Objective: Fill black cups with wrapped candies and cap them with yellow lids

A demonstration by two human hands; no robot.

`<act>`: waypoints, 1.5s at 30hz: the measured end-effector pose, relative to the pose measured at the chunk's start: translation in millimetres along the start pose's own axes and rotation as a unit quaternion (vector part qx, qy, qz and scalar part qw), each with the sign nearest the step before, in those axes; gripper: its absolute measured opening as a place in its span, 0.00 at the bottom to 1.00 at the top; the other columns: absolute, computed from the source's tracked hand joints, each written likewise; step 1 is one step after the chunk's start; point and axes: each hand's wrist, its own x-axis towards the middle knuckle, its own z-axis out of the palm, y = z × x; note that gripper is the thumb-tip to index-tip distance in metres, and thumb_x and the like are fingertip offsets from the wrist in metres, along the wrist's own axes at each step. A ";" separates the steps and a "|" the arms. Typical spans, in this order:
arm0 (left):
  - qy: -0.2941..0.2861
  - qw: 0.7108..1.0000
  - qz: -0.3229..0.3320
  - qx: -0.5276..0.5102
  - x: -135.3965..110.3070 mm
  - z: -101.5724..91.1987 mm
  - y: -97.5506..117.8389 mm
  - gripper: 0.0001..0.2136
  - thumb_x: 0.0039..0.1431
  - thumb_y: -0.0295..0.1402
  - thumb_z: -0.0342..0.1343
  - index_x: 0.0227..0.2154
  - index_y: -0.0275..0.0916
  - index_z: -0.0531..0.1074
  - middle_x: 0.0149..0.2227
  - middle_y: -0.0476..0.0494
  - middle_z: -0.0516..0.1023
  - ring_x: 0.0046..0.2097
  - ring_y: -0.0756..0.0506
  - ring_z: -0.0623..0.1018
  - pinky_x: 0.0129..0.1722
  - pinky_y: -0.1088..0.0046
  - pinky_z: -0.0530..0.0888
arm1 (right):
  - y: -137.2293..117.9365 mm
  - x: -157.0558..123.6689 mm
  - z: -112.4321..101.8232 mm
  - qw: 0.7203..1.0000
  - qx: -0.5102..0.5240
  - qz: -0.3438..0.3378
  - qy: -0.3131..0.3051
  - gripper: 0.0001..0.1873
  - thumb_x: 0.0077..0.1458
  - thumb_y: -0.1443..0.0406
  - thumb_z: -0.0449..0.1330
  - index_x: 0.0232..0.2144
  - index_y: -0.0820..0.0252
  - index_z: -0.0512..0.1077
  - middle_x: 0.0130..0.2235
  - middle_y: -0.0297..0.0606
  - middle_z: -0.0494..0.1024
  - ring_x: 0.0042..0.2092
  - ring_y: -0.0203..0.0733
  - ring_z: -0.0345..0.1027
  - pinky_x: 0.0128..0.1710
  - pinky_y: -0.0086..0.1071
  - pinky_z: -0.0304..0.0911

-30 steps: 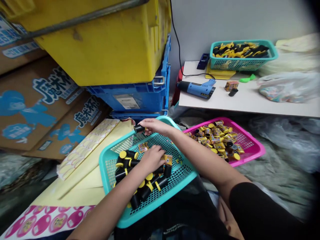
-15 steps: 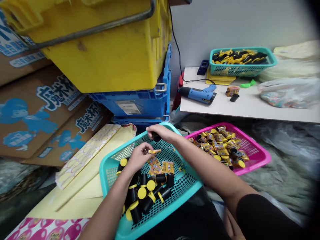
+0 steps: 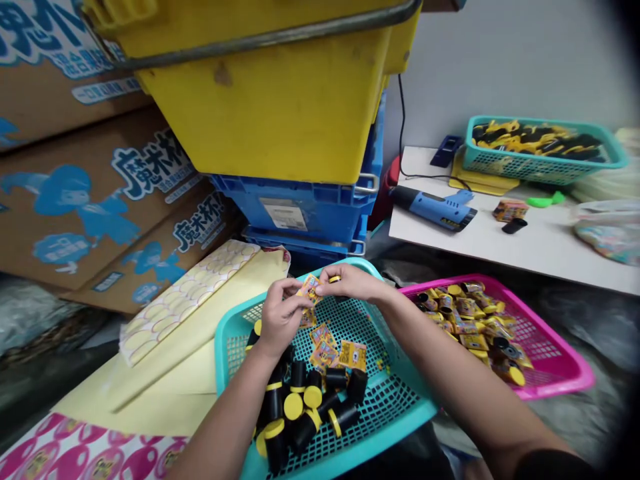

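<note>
My left hand (image 3: 281, 315) pinches a small orange-yellow printed label sleeve (image 3: 309, 288) above the far side of a turquoise basket (image 3: 231, 327). The fingertips of my right hand (image 3: 353, 283) touch the sleeve's right edge. That same hand is closed around a small black canister with a yellow cap (image 3: 335, 279), mostly hidden by the fingers. Several black canisters (image 3: 345, 417) with yellow caps lie in the basket below. Flat printed sleeves (image 3: 353, 355) lie beside them.
To the right, a pink basket (image 3: 560, 363) holds labelled canisters. A white table (image 3: 435, 250) bears a blue heat gun (image 3: 436, 208) and another turquoise basket (image 3: 530, 170). Yellow (image 3: 280, 120) and blue crates (image 3: 320, 227) stand ahead; printed cartons (image 3: 100, 200) are stacked left.
My hands have come together, and the right fingers now touch the sleeve held by the left. The view has swung slightly left, so the surroundings appear further right.
</note>
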 end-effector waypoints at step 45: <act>0.062 0.833 -0.401 -0.377 23.0 2.7 5.7 0.25 0.43 0.34 0.66 0.46 0.39 0.67 0.28 0.51 0.77 0.30 0.50 0.76 0.34 0.73 0.73 | -6.8 5.2 24.5 0.984 0.147 -0.023 0.100 0.20 0.42 0.51 0.66 0.25 0.62 0.69 0.20 0.28 0.67 0.21 0.29 0.53 0.24 0.27 0.50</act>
